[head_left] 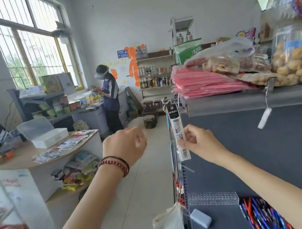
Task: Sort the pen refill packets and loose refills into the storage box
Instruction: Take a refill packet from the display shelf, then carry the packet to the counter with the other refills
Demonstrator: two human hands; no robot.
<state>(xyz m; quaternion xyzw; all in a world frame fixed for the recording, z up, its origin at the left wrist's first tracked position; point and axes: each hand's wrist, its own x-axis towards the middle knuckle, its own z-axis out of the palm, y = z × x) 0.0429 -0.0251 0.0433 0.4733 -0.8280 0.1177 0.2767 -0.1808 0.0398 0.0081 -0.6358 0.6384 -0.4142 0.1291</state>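
My right hand (195, 142) is raised in front of me, thumb and fingertips pinching the lower part of 1 pen refill packet (177, 128). The packet is long, narrow, black at the top and white below. It hangs upright from a metal hook (165, 101) on the end of a grey shelf unit (251, 137). More packets seem to hang behind it, but I cannot count them.

My left hand (125, 147) is held up just left of the packet, apart from it, with the back of the hand toward me. Its fingers are loosely curled and blurred, and I see nothing in it. A beaded bracelet (115, 166) circles that wrist.

The storage box (51, 139) is well apart from both hands, across the aisle on a curved wooden counter (19, 160) to my left. It is white, with its clear lid (35, 126) standing open. From here I cannot see what is inside.

Beside the box, many refill packets (66, 145) lie spread over the counter, outside the box. I cannot pick out any loose refills among them.

My judgement: the sorting is at an early stage. This 1 packet is not yet off its hook, and the spread on the counter has yet to go into the box.
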